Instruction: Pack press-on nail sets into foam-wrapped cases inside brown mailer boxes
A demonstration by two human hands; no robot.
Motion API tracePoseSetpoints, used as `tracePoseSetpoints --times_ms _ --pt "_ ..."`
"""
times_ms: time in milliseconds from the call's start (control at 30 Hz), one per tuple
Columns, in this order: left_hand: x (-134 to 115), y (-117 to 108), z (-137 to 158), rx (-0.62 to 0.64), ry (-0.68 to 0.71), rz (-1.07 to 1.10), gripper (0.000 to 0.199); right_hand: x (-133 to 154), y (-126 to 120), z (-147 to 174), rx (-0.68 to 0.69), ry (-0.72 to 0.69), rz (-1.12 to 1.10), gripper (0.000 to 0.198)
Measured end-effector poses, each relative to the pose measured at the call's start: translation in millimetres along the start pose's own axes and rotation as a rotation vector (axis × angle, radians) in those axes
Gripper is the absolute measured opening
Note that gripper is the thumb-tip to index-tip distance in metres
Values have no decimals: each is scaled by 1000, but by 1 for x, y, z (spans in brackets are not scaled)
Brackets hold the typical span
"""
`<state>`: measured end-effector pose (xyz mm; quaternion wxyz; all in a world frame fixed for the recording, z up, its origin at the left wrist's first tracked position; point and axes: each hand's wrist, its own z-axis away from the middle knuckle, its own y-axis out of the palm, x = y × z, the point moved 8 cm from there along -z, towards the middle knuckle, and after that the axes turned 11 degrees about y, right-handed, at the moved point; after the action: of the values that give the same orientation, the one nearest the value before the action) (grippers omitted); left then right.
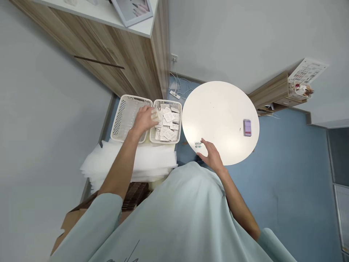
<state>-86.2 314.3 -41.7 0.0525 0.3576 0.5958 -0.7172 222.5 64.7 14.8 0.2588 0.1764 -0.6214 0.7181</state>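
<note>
My left hand (144,119) is over the neighbouring rims of two white plastic baskets, its fingers closed on a small translucent whitish piece (155,115) whose kind I cannot make out. Clear plastic pieces lie in the left basket (116,125). Many small white printed cards (168,133) fill the right basket (180,122). At the near edge of a round white table (218,109), my right hand (212,155) has thumb and forefinger spread. Just beyond its fingertips lies a small clear piece with blue-green marks (197,145); whether they touch it is unclear.
A purple box (247,128) lies on the table's right side. White foam sheets (152,160) are stacked below the baskets. A wood-grain cabinet (131,47) stands behind them, with a power strip (175,95) and cables on the floor. A low wooden shelf (272,89) is at right.
</note>
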Motion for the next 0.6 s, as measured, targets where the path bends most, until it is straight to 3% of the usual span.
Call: tracePoseSetpoints --times_ms 167,333,467,600 --pt "-117 26 20 -69 112 334 77 -9 -21 -23 38 -119 -77 76" --pt "-229 72 39 -28 131 687 74 -33 -61 -33 62 -168 -247 85" --pt "-292 110 40 39 78 878 74 -66 -91 -29 166 -103 -486 82" --pt "-335 144 32 114 23 966 73 -106 -109 -18 247 -22 -673 77"
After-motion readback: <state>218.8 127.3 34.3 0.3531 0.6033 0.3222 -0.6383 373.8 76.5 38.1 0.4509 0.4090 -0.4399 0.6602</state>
